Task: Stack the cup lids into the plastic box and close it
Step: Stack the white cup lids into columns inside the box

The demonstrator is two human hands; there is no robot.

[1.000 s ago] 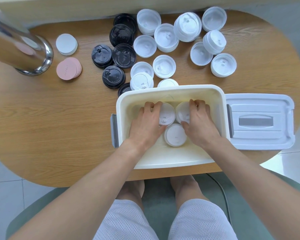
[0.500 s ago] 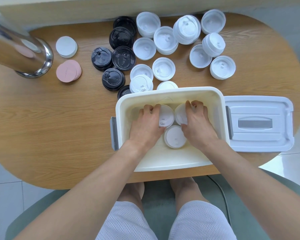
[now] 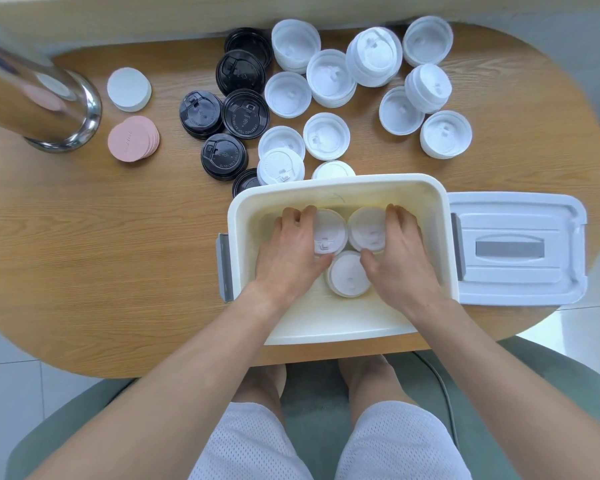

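Three white lid stacks (image 3: 349, 273) sit in the plastic box (image 3: 340, 190). Left hand (image 3: 288, 252) and right hand (image 3: 400, 254) fingers curl round two. Many lids (image 3: 326, 135) wait on the tabletop (image 3: 101, 237). Box lid (image 3: 520, 247) lies beside it.

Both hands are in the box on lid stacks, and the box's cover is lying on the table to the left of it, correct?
Not quite. The head view shows the cover to the right of the box, not the left. The left hand and right hand are indeed on lid stacks inside.
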